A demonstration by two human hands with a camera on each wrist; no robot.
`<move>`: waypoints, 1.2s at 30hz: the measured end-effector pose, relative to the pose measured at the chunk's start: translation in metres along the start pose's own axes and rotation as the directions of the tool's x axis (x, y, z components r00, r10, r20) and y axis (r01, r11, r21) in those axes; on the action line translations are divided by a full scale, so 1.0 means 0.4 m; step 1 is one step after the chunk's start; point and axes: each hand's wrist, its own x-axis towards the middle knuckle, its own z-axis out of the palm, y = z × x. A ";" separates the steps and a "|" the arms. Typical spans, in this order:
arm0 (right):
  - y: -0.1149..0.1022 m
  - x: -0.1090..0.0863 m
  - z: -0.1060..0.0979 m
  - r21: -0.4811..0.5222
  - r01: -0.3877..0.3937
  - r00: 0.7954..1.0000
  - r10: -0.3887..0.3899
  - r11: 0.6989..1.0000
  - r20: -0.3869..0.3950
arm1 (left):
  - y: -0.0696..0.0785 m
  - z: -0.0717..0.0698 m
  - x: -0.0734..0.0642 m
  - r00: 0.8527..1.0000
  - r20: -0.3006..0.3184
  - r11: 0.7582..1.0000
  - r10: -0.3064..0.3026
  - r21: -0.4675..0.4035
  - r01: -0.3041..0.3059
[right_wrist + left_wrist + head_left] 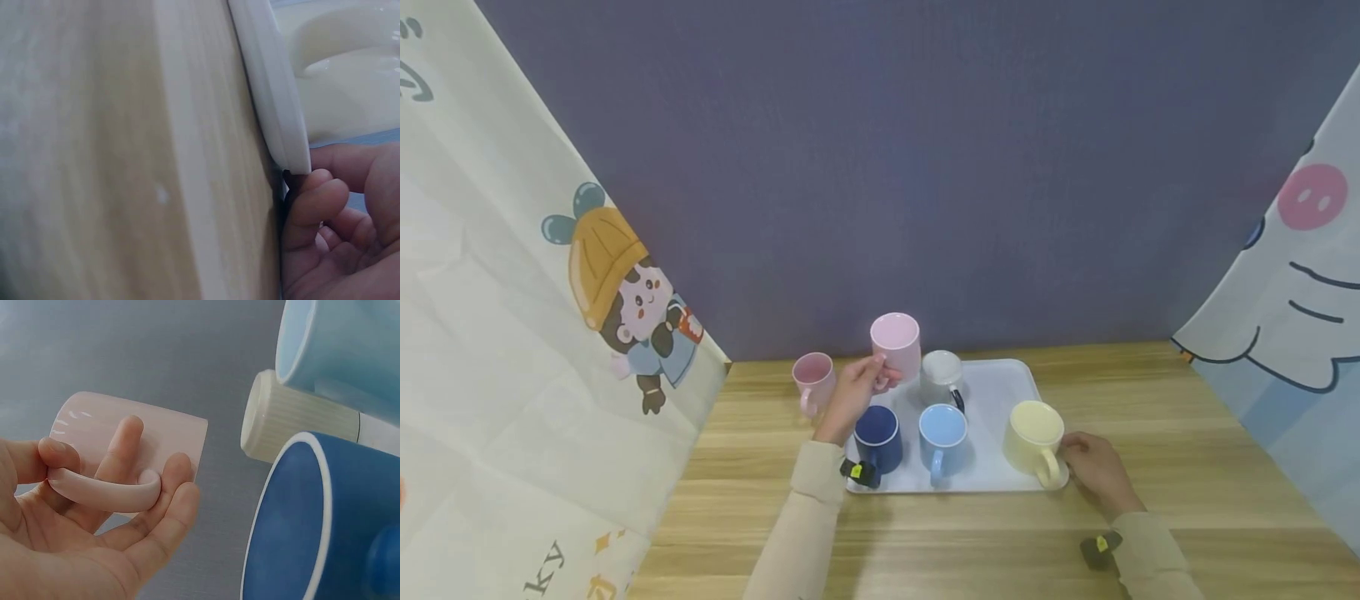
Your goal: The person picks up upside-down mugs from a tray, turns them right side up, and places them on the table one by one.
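Observation:
My left hand [850, 396] holds a pink mug [897, 354] by its handle [106, 492], raised above the back left of a white tray [1003, 383]. In the left wrist view the thumb presses on the handle while fingers lie against the mug's side. My right hand [1099, 471] is at the tray's front right corner, its fingers pinching the rim [278, 100]. Beside that hand, a yellow mug [1030, 446] stands on the tray. A dark blue mug [883, 446], a light blue mug [943, 437] and a white mug [936, 382] with a dark handle share the tray.
Another pink mug [815, 385] stands on the wooden table [970, 542] left of the tray, close to my left forearm. A dark blue-grey panel [925, 167] rises behind the table. Printed white cloths [490, 275] hang at both sides.

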 end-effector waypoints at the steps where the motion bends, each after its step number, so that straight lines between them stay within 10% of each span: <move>1: -0.001 -0.002 0.000 0.001 -0.002 1.000 0.002 1.000 -0.002 | 0.002 0.000 -0.002 1.000 0.004 1.000 0.001 -0.004 -0.001; 10: -0.003 -0.029 0.007 0.025 0.005 1.000 -0.004 1.000 -0.018 | 0.011 -0.006 -0.021 0.999 0.043 0.999 -0.001 -0.039 0.003; 17: -0.007 -0.052 0.014 0.027 -0.004 1.000 0.004 1.000 -0.024 | 0.007 -0.002 -0.034 0.988 0.152 0.947 0.012 -0.320 0.038; 29: -0.027 -0.087 -0.001 0.104 0.010 1.000 -0.008 0.995 -0.016 | 0.006 0.047 -0.071 0.964 0.219 0.578 0.152 -0.810 0.093; 36: -0.151 -0.151 -0.009 0.106 0.117 0.934 -0.074 0.987 -0.349 | 0.003 0.073 -0.094 0.963 0.228 0.426 0.144 -0.893 0.148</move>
